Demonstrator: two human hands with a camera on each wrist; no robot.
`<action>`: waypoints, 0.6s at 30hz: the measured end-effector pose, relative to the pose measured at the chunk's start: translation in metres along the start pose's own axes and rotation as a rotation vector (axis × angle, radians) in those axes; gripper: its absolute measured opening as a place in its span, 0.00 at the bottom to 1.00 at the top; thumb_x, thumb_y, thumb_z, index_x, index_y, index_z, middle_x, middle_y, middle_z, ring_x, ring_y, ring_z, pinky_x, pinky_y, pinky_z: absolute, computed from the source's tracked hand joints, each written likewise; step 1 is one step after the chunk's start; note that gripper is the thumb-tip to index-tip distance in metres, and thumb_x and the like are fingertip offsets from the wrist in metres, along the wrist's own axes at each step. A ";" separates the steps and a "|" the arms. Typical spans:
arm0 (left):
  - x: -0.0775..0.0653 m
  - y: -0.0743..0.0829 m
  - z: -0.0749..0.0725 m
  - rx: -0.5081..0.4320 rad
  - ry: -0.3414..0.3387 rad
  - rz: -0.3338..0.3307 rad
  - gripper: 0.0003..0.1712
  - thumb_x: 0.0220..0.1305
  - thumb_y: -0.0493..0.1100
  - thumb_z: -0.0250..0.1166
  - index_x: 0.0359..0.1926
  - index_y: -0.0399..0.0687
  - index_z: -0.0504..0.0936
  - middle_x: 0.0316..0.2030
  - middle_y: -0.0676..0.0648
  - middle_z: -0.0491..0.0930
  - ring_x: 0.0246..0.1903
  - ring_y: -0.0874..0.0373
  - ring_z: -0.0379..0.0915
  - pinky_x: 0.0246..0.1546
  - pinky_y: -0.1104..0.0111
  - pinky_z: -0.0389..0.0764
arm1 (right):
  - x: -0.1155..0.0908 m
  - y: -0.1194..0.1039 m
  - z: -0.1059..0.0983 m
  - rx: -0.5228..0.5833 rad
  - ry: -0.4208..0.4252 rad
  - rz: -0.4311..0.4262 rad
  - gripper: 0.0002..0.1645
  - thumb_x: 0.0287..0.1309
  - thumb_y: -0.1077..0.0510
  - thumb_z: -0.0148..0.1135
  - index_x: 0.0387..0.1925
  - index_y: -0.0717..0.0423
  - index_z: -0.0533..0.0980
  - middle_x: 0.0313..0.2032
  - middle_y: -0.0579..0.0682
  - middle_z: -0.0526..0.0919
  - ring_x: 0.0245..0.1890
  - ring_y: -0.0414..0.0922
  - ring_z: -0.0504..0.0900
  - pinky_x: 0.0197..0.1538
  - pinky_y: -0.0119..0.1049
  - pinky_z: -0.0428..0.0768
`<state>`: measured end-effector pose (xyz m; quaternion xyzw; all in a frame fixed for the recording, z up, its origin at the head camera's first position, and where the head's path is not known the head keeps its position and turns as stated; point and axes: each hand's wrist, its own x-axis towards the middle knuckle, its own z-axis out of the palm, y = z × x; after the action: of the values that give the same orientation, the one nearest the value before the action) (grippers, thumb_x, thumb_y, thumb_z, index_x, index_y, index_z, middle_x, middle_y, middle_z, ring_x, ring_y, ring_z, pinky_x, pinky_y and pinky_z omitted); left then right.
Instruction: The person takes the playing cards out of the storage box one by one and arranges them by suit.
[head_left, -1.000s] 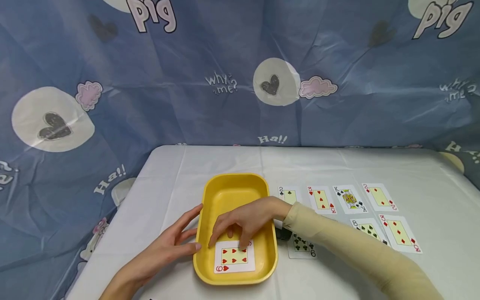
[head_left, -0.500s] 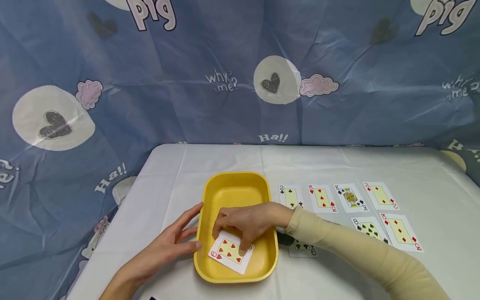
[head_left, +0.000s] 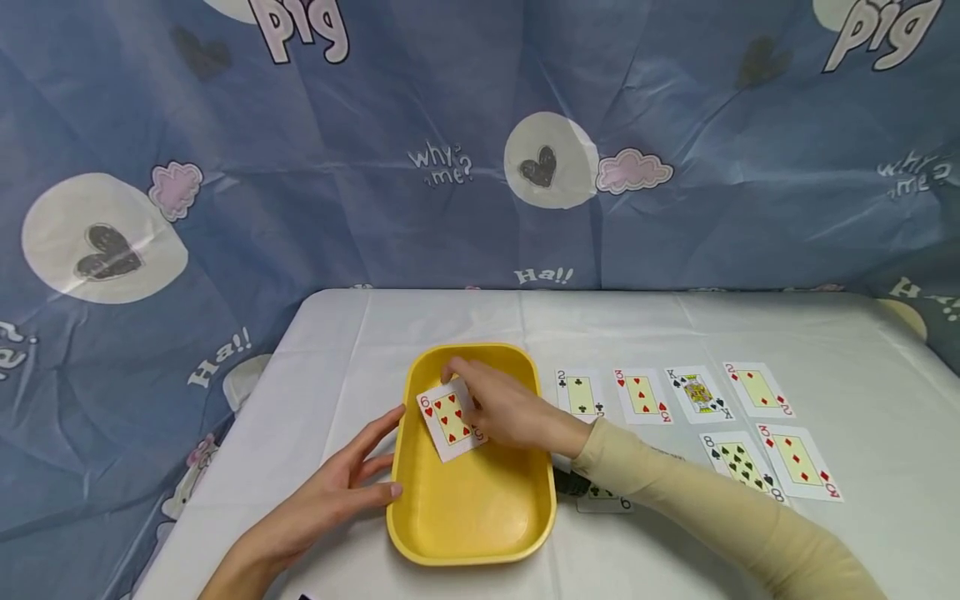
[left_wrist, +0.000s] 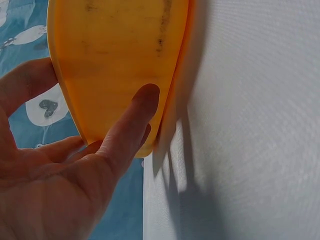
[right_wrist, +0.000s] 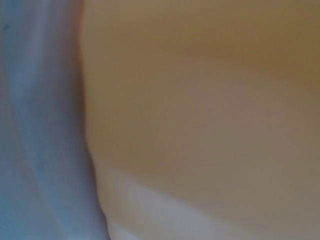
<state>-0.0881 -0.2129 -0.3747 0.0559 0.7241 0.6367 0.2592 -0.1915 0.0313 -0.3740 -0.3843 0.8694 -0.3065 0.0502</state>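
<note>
A yellow tray [head_left: 472,508] stands on the white table in the head view. My left hand [head_left: 341,487] rests against its left side, fingers stretched out. In the left wrist view, the thumb of the left hand [left_wrist: 55,185] presses on the outer wall of the tray [left_wrist: 110,60], with other fingers along its edge. Inside the tray my right hand [head_left: 506,408] pinches a six of hearts card [head_left: 452,421], face up and slanted, its right part covered by the fingers. Whether other cards lie behind it cannot be told. The right wrist view is blurred and shows no fingers.
Right of the tray lie a two of clubs [head_left: 580,395], a three of hearts [head_left: 642,397], a king of spades [head_left: 699,394], a two of diamonds [head_left: 759,390], an eight of spades [head_left: 738,463] and a three of diamonds [head_left: 799,463]. A clubs card [head_left: 606,505] is partly hidden by the right arm.
The right hand gathers the six of hearts from the tray's near end, turns it, and carries it toward the tray's far half. The left hand stays in place.
</note>
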 end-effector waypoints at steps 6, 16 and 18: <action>0.001 0.000 0.000 0.004 0.012 -0.023 0.48 0.64 0.42 0.67 0.77 0.67 0.49 0.77 0.50 0.38 0.70 0.44 0.56 0.63 0.50 0.66 | 0.000 0.003 -0.003 0.228 0.229 0.017 0.25 0.61 0.71 0.61 0.57 0.50 0.70 0.48 0.46 0.78 0.37 0.43 0.80 0.40 0.33 0.80; 0.000 0.000 0.000 -0.003 0.006 -0.016 0.48 0.65 0.42 0.67 0.77 0.67 0.50 0.77 0.49 0.37 0.70 0.43 0.55 0.61 0.51 0.69 | -0.007 0.006 -0.007 0.769 0.602 -0.035 0.31 0.58 0.76 0.60 0.61 0.54 0.71 0.45 0.57 0.70 0.37 0.51 0.78 0.42 0.41 0.83; 0.000 0.001 0.000 -0.018 0.002 -0.019 0.48 0.65 0.41 0.67 0.77 0.68 0.50 0.77 0.51 0.38 0.70 0.44 0.55 0.59 0.54 0.72 | -0.008 0.006 -0.009 0.806 0.630 -0.044 0.31 0.58 0.77 0.60 0.62 0.56 0.70 0.44 0.57 0.69 0.36 0.50 0.78 0.41 0.41 0.83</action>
<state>-0.0886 -0.2131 -0.3742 0.0460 0.7191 0.6406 0.2653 -0.1928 0.0444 -0.3717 -0.2415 0.6467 -0.7194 -0.0765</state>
